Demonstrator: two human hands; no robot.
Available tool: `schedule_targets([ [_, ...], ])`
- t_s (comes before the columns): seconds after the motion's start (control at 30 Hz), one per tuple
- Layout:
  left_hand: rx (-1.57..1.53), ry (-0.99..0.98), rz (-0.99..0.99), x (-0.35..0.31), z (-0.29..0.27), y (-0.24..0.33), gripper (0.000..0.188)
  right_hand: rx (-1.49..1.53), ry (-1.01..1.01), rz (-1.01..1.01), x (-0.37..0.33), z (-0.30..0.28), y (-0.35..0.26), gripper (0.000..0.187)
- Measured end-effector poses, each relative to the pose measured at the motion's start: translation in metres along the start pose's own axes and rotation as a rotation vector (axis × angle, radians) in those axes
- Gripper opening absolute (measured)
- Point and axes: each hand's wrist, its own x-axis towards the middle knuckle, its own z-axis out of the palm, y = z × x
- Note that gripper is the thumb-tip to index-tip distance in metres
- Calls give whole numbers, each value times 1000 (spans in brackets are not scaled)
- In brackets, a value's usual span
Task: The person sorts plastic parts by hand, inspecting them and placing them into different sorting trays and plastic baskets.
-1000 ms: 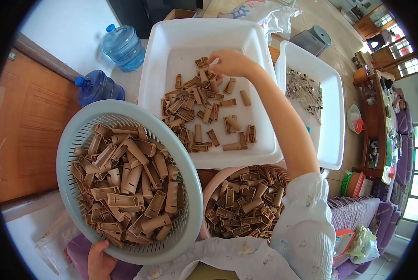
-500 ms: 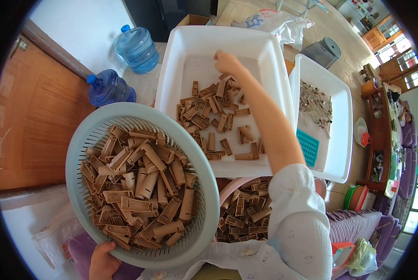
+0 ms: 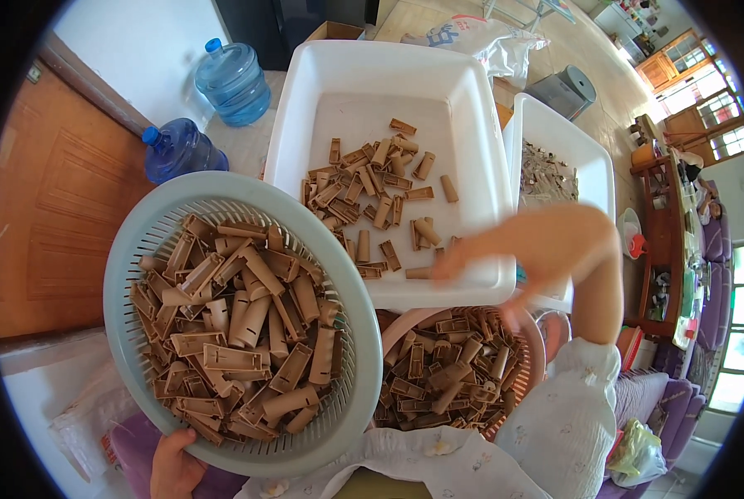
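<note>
- Holds grey basket [image 3: 116, 291] at lower rim w/ L hand [image 3: 175, 467]; clamped on edge, thumb uppermost.
- Shows blur at R hand [image 3: 517, 249], over near R corner of white tub [image 3: 389, 71], nr. pink basket [image 3: 538, 358]; cannot tell if apart, together or gripping.
- Contains brown pcs. [image 3: 243, 320] in 3 places: heaped in grey basket, piled in pink basket, loose in white tub.
- Appears well advanced if counting basketed pcs. as done (est. only): bulk in two baskets, lesser qty. left in tub, mostly L of centre.
- Cannot confirm transfer direction, nor any diff. betw. lots; look alike, approx. half-round, hollow.
- Incl. also, adj. R: second tub [image 3: 584, 158] w/ small pale bits [image 3: 546, 175], separate from brown lot.
</note>
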Motion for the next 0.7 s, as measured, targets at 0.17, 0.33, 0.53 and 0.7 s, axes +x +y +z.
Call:
schedule_targets([
  [0.17, 20, -26, -28, 3, 0, 1, 50, -295, 815, 735, 55, -54, 154, 38],
  [0.33, 23, -34, -15, 2, -2, -1, 52, -469, 576, 982, 90, -51, 238, 32],
  [0.53, 11, 9, -19, -2, -3, 0, 51, -419, 807, 560, 133, -59, 213, 31],
  [0.7, 1, 8, -25, 3, -8, -1, 49, -594, 466, 541, 181, -30, 193, 28],
])
